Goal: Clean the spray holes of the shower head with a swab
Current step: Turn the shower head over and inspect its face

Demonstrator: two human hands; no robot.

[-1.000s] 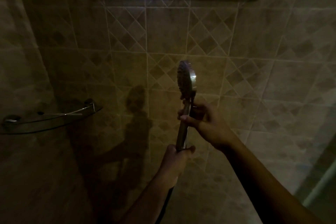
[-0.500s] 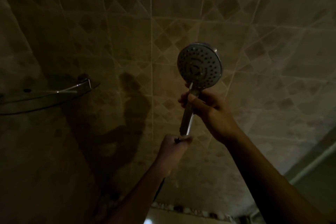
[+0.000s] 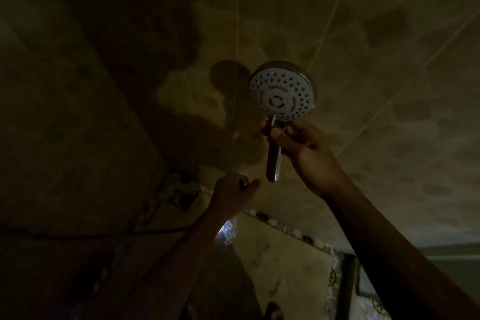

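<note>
The shower head (image 3: 281, 92) is a round chrome disc with rings of dark spray holes, and its face is turned towards me. My right hand (image 3: 309, 153) grips it at the neck, just under the disc, and the chrome handle (image 3: 273, 163) hangs down beside the palm. A thin pale stick, perhaps the swab (image 3: 273, 121), pokes up by my right thumb against the disc's lower edge. My left hand (image 3: 233, 193) is lower and to the left, a little apart from the handle's end. Its fingers are curled, and the dim light hides what is in them.
The room is very dark. Beige tiled wall (image 3: 363, 34) fills the view behind the shower head, with the shadows of the head and my arms to the left. A patterned tile border (image 3: 285, 228) and brighter floor tiles lie below.
The view has tilted down and the shelf has left the frame. The spray face now points at me. My left hand has come off the handle's lower end.
</note>
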